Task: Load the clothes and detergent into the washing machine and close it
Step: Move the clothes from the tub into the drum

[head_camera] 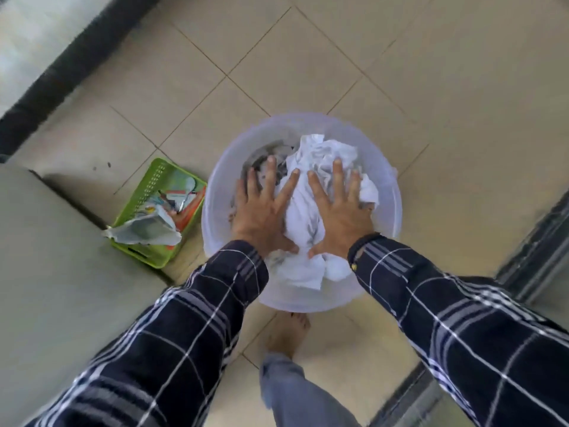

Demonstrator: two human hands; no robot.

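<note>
A pale translucent round basin (pixel 389 208) stands on the tiled floor and holds crumpled white clothes (pixel 311 186) with some dark pieces at its left. My left hand (pixel 264 208) lies flat on the left side of the pile, fingers spread. My right hand (pixel 338 204) lies flat on the right side, fingers spread too. Neither hand has closed around the cloth. A green basket (pixel 144 241) left of the basin holds packets that may be detergent; a white torn pouch (pixel 147 229) lies across its front.
A large grey flat surface (pixel 61 288) fills the lower left beside the green basket. A dark strip (pixel 77 57) runs diagonally at the upper left. A metal door frame (pixel 535 241) is on the right. My bare foot (pixel 286 334) stands just behind the basin.
</note>
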